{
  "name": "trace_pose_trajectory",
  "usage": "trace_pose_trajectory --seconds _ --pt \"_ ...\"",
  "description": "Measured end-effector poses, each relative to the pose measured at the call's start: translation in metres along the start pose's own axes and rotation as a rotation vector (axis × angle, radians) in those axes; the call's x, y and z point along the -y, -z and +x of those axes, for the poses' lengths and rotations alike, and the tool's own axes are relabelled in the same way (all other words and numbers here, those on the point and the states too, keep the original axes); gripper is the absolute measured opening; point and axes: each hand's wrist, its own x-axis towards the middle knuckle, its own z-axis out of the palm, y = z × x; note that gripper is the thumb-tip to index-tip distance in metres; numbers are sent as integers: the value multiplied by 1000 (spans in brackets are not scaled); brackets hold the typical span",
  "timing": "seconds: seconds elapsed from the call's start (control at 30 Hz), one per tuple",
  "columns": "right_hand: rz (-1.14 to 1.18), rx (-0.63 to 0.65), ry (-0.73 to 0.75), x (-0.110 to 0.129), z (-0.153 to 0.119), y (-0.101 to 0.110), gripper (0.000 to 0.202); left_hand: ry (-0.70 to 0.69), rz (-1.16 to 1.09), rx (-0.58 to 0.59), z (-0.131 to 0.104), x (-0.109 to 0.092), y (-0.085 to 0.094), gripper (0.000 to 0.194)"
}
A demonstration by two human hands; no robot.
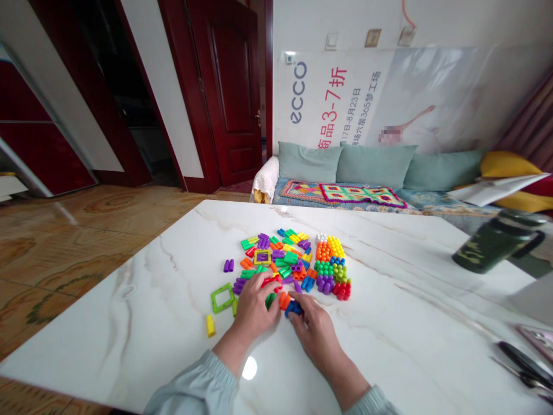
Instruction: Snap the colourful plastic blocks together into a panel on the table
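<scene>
Many colourful plastic pieces lie on a white marbled table. My left hand is at the near edge of the loose pile, its fingers curved and apart over red pieces and beside a green piece. Close to its right, my right hand has its fingertips closed on a blue piece. An orange piece sits between the two hands. Right of the pile, sorted clusters stand together, among them yellow, purple and red.
A light green square frame and a yellow piece lie left of my left hand. A dark green mug stands at the right. Black-handled scissors are near the right edge. A sofa with cushions is behind the table.
</scene>
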Motion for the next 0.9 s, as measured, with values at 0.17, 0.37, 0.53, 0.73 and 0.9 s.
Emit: trace_pose_trajectory --seconds 0.17,0.37,0.53,0.73,0.9 --pt "-34 -21 -81 -3 0 -3 32 11 43 18 0 -1 -2 27" --pt "-42 -23 -78 -4 0 -2 30 8 47 9 -1 0 -2 31" --pt "-18 -18 -94 -5 -1 -3 30 -5 42 0 -1 0 -2 24" --pt "-9 -4 -105 -2 1 -1 30 -6 32 -9 -1 0 -2 22" --pt "-12 0 -117 -4 1 -2 31 4 45 -2 -1 1 -2 21"
